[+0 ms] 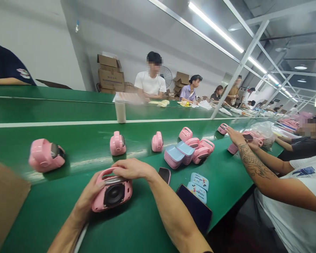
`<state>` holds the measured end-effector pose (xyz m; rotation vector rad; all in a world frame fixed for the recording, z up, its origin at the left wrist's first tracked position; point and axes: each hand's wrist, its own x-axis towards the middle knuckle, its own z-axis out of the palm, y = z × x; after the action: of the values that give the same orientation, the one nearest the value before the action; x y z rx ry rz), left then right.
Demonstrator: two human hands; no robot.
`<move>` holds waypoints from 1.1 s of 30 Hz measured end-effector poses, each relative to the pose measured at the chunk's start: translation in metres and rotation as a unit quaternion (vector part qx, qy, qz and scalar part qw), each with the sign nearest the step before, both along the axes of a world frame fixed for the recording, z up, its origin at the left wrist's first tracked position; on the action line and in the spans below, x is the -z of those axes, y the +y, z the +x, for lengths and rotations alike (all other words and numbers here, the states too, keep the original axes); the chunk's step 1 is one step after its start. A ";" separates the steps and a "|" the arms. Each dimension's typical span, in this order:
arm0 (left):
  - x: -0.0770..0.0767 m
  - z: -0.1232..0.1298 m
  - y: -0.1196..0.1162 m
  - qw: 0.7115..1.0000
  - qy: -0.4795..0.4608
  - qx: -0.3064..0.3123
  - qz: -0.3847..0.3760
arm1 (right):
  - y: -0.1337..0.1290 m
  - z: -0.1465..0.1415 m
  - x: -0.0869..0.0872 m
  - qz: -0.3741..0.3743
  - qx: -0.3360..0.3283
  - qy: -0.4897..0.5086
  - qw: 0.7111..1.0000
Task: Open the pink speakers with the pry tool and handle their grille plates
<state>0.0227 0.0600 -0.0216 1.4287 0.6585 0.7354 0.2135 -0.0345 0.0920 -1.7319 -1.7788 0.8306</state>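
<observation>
A pink speaker housing (126, 192) with a carry handle and a round black speaker cone stands on the green table, between my two hands. My left hand (91, 193) grips its left end, with the thumb on the front top edge. My right hand (130, 168) lies over the top right of the handle, its fingers bent around it. To the right of my hands lies a dark, pink-edged panel (164, 175). Stacked blue-and-pink covers (175, 156) sit further right, beside a cluster of pink housings (200, 154).
Pink housings (118, 144) stand spaced along the belt (76, 140) beyond my hands. A cardboard box (7, 200) is at left. Right of my arm lie a dark tablet (195, 207) and blue printed plates (197, 192). A co-worker's tattooed arm (252, 161) reaches in from the right.
</observation>
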 end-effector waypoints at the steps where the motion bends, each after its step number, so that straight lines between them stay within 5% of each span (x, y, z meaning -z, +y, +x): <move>1: 0.000 0.000 0.000 1.000 -0.006 0.007 -0.009 | -0.003 -0.002 0.005 -0.008 0.018 -0.007 1.000; 10: -0.010 -0.004 -0.012 0.989 0.010 0.134 0.059 | -0.059 -0.005 0.037 0.030 0.128 0.063 0.989; 15: -0.022 -0.007 -0.023 0.991 0.014 0.122 0.055 | -0.121 0.024 0.043 0.123 0.238 0.029 0.963; 21: -0.025 -0.009 -0.024 0.990 0.011 0.097 0.100 | -0.176 0.075 0.047 0.051 0.293 -0.067 0.952; 27: -0.005 -0.006 -0.016 0.996 -0.013 0.042 0.075 | -0.178 0.073 0.060 -0.026 0.286 -0.122 0.950; 33: -0.007 -0.007 -0.017 0.995 0.003 0.012 0.099 | -0.161 0.052 0.062 -0.070 0.312 -0.179 0.930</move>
<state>0.0159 0.0431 -0.0144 1.6186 0.5844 0.7942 0.2659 -0.1951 0.0296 -2.4726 -1.2368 0.3851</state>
